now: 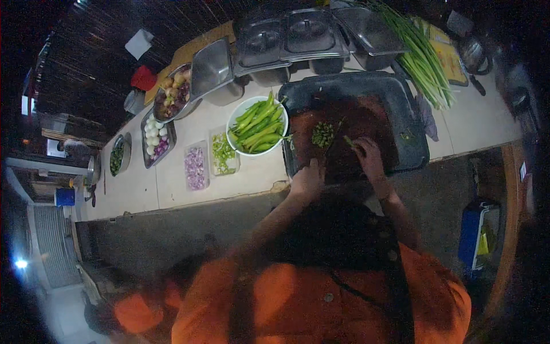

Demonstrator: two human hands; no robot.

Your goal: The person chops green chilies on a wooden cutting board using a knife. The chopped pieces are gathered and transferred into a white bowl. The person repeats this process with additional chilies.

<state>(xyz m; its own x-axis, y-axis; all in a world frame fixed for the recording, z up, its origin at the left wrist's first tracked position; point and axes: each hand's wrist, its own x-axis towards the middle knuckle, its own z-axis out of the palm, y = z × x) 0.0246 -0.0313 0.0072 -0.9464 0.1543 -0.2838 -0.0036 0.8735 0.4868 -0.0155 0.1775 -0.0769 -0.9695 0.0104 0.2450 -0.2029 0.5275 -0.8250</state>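
Observation:
My left hand (310, 175) is at the near edge of a brown cutting board (305, 124), fingers curled. A thin dark edge runs up from it, perhaps a knife blade; the dim picture does not settle what it holds. To its right, my right hand (368, 155) pinches a green chili pepper (350, 142) above the board. Chopped green pieces (323, 134) lie in a small heap beyond the left hand. The board sits in a dark plastic tray (412, 124). A white bowl of long green chili peppers (259, 124) stands against its left side.
Containers of chopped green pepper (224, 157) and chopped purple onion (197, 170) stand left. Beyond are a tray of peeled onions (155, 135), a bowl of unpeeled onions (174, 90) and lidded steel pans (307, 34). Spring onions (425, 64) lie at the back right.

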